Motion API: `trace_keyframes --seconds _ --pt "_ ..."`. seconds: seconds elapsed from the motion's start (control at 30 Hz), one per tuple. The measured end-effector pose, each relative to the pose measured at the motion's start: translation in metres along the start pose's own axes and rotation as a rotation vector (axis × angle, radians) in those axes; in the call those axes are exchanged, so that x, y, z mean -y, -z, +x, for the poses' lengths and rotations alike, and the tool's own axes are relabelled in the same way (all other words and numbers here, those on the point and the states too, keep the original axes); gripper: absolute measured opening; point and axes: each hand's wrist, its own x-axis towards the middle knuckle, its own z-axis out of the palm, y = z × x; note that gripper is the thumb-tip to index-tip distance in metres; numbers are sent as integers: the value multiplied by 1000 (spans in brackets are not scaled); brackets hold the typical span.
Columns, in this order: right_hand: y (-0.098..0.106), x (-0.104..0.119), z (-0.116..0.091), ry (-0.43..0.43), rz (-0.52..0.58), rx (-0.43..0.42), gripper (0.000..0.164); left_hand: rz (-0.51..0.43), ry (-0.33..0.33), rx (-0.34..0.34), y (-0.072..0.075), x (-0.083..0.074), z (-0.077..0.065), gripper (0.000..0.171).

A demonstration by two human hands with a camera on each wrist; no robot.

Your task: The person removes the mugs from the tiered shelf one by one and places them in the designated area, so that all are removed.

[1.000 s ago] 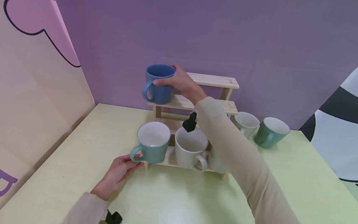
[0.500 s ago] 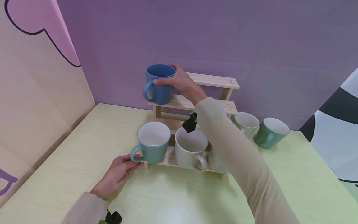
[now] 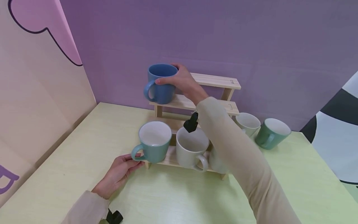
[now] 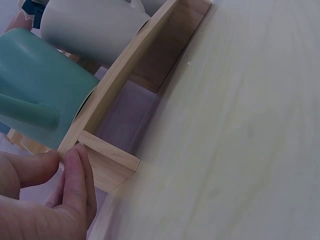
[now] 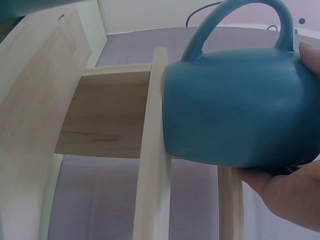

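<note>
A tiered wooden display stand (image 3: 213,81) stands on the table. My right hand (image 3: 183,79) grips a blue mug (image 3: 161,90) by its body near the rim, thumb towards the handle. The mug sits upright at the left end of the tier below the top one; in the right wrist view the blue mug's base (image 5: 167,110) meets that board's edge. My left hand (image 3: 118,174) pinches the left end of the lowest board (image 4: 107,92) between thumb and fingers. Just above these fingers (image 4: 75,175) is a teal mug (image 3: 155,146) on the lowest tier.
A white mug (image 3: 190,152) stands beside the teal one, and another white mug (image 3: 218,161) is partly hidden behind the right sleeve. Right of the stand, a cream mug (image 3: 247,123) and a green mug (image 3: 271,133) lean on the table (image 3: 181,199) before a purple backdrop (image 3: 251,40).
The head view has shifted very slightly. Both hands keep their holds, and the blue mug stays at the same spot on the stand.
</note>
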Motion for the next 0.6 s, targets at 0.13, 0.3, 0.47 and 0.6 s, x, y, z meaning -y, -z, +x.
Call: trace_keyframes --seconds 0.13,0.3,0.47,0.6 --pt "1 0 -1 6 -10 -8 86 -1 1 6 0 0 1 44" --pt "3 -1 0 -3 -27 -12 86 3 2 10 2 2 3 43" --pt "5 -1 0 -5 -38 -14 85 -1 7 -8 3 2 5 37" --pt "8 -2 -2 -6 -38 -20 85 11 9 -14 4 2 5 34"
